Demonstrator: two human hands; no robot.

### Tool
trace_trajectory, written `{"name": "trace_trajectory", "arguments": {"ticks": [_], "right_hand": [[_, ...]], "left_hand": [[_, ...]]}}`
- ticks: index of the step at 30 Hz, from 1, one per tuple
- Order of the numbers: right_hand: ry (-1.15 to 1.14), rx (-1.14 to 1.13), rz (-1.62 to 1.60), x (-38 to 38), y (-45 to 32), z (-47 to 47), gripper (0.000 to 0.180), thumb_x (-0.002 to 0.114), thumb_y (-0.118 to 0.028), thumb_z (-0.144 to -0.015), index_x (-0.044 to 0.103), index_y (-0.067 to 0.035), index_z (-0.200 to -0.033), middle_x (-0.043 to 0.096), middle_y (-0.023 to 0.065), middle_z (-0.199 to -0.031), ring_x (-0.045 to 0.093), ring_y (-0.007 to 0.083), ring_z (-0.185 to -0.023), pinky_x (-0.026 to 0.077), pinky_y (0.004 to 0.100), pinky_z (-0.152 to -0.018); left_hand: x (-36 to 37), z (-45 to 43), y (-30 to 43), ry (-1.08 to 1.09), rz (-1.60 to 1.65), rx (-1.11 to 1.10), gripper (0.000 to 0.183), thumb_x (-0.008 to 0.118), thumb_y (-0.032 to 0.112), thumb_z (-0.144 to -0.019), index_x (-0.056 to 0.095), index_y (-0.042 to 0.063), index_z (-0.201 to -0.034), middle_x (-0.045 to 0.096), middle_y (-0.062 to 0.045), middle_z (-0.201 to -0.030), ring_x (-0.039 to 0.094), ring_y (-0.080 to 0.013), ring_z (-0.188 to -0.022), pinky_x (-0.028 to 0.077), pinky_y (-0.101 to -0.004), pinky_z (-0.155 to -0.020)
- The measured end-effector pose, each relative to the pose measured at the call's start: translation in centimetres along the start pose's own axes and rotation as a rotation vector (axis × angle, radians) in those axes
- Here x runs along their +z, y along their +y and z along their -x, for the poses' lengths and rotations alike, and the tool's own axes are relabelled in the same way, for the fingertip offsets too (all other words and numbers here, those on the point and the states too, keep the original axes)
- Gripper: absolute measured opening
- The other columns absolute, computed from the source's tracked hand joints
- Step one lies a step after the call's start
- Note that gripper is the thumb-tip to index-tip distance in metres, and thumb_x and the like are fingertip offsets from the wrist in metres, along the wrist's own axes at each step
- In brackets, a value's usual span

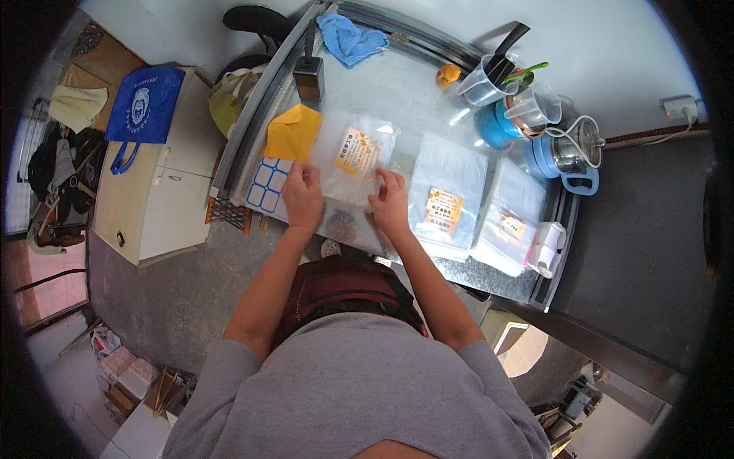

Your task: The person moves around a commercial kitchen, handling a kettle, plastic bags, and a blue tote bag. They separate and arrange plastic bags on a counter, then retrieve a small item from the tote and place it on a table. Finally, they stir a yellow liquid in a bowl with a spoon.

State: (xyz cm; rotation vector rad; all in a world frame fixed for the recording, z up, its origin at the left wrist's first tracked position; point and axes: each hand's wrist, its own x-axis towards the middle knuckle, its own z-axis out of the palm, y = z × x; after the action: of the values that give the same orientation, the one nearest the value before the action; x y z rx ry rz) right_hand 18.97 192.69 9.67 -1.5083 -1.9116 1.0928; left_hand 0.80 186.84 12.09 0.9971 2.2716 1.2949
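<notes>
In front of me a clear plastic bag [347, 194] with an orange and white printed label [359, 152] lies on the metal-topped table [413, 80]. My left hand [303, 196] is at the bag's near left edge, beside a sheet of blank blue-bordered labels [267, 185]. Whether it pinches the plastic is unclear. At the bag's right side is my right hand [391, 202], thumb and fingers apart, with its fingertips by the label's lower corner. A folded yellow cloth or sheet [293, 133] partly covers the blue-bordered labels.
To the right lie two stacks of clear bags [453, 166] [519, 186] with labels on top. Behind them stand plastic jugs [481, 86] with utensils and a glass kettle [573, 146]. A dark metal box [308, 77] and a blue cloth [351, 40] are at the back left.
</notes>
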Motion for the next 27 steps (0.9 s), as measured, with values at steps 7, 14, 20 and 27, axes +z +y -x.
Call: {"name": "trace_trajectory", "arguments": {"ticks": [7,14,20,27], "right_hand": [[0.086,0.022,-0.043,-1.0,-2.3,-0.2,0.047,0.073,-0.008,-0.075,0.057,-0.001,-0.119,0.057,0.0133,-0.112,0.061,0.0225,-0.079,0.054,0.0317,-0.073],[-0.123,0.205,-0.371,1.6,-5.8,-2.4,0.032,0.073,-0.023,-0.084,0.063,0.002,-0.102,0.065,0.0081,-0.083,0.063,0.0154,-0.073,0.052,0.0269,-0.064],[-0.209,0.416,-0.806,0.7,-6.0,-2.8,0.016,0.067,-0.018,-0.089,0.065,-0.002,-0.09,0.064,0.0055,-0.081,0.064,0.015,-0.072,0.055,0.0276,-0.062],[-0.027,0.421,-0.885,-3.4,-5.0,-1.5,0.01,0.058,-0.012,-0.09,0.059,-0.003,-0.095,0.064,0.0081,-0.085,0.064,0.0184,-0.076,0.056,0.0324,-0.064]], "left_hand": [[0.0,0.1,0.7,-0.124,0.158,-0.187,0.023,0.075,0.013,-0.076,0.056,0.001,-0.078,0.058,-0.004,-0.066,0.054,-0.0129,-0.062,0.045,-0.029,-0.058],[0.7,0.6,2.4,-0.209,0.326,-0.101,0.022,0.077,0.012,-0.077,0.06,0.002,-0.086,0.055,0.003,-0.071,0.049,-0.0063,-0.064,0.042,-0.0235,-0.057],[0.1,1.2,3.5,-0.407,0.679,-0.356,0.014,0.069,0.016,-0.087,0.062,0.004,-0.089,0.055,0.004,-0.073,0.047,-0.0044,-0.065,0.039,-0.0214,-0.056],[0.0,0.0,1.4,-0.291,0.587,-0.443,0.014,0.063,0.016,-0.091,0.062,0.003,-0.087,0.056,0.003,-0.071,0.048,-0.0077,-0.061,0.038,-0.0247,-0.054]]}}
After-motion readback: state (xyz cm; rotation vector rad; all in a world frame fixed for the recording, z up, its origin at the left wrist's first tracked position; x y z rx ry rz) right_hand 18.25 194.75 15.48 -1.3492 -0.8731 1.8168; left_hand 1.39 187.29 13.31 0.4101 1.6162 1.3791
